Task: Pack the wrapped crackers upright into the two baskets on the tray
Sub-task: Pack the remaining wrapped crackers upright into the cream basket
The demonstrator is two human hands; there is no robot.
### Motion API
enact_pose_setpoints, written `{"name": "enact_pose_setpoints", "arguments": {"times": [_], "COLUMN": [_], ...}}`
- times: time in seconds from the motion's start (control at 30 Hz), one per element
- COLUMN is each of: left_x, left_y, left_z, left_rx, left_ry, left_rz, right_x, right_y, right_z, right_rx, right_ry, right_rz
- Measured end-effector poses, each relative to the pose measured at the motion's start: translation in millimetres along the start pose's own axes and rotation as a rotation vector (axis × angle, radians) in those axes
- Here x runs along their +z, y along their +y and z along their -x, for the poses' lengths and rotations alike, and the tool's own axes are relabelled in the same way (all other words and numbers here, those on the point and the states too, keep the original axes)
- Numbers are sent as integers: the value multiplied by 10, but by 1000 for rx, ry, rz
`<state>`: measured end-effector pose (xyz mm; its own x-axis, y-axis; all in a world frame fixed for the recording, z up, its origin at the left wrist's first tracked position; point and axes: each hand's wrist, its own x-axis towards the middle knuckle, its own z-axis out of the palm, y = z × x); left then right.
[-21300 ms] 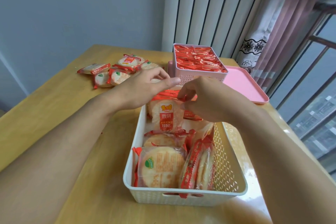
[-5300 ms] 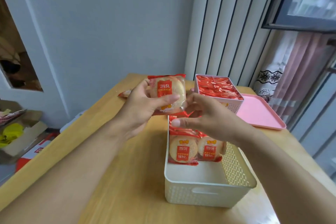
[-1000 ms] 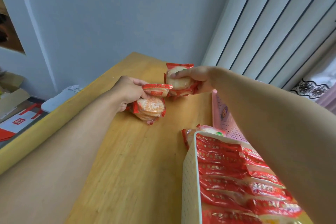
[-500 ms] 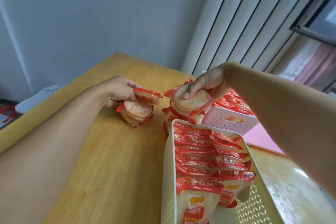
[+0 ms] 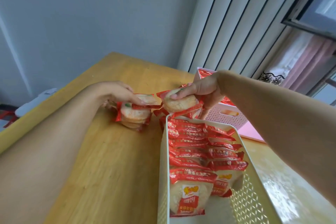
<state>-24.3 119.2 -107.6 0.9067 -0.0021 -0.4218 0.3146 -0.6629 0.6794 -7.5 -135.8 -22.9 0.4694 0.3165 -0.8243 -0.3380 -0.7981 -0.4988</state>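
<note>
On the wooden table point(image 5: 101, 160), the white basket point(image 5: 164, 178) runs lengthwise away from the viewer, wrapped crackers point(image 5: 192, 151) standing upright in two rows. Behind it, the right hand point(image 5: 201, 91) grips a tilted cracker stack point(image 5: 180, 104); the left hand point(image 5: 118, 92) clasps another stack point(image 5: 135, 112) lying flat on the table.

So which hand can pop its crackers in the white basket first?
Probably the right hand: it grips cracker packs just above the white basket's far rim. The left hand holds its stack out over the table.
</note>
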Motion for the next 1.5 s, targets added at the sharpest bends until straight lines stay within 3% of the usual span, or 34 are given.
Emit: {"name": "enact_pose_setpoints", "arguments": {"times": [0.23,0.53,0.8,0.93,1.03,1.17,1.33,1.5], "left_x": [23,-21,-155,-38,130,316,407,327], "left_y": [-12,-94,-251,-239,-232,-265,-365,-303], "left_z": [9,-91,-166,-149,-139,-100,16,177], "left_rx": [-9,21,41,95,178,239,193,181], "left_ry": [-98,14,208,313,462,582,666,815], "left_rz": [49,193,354,405,420,569,820,1008], "right_x": [58,210,362,325,322,348,360,306], "right_y": [-154,-87,-101,-30,18,42,77,222], "right_z": [51,-154,-411,-389,-344,-362,-269,158], "right_rx": [-4,-129,-337,-283,-349,-470,-590,-737], "right_ry": [-9,108,240,327,410,521,758,762], "right_rz": [93,-129,-334,-244,-245,-383,-520,-567]}}
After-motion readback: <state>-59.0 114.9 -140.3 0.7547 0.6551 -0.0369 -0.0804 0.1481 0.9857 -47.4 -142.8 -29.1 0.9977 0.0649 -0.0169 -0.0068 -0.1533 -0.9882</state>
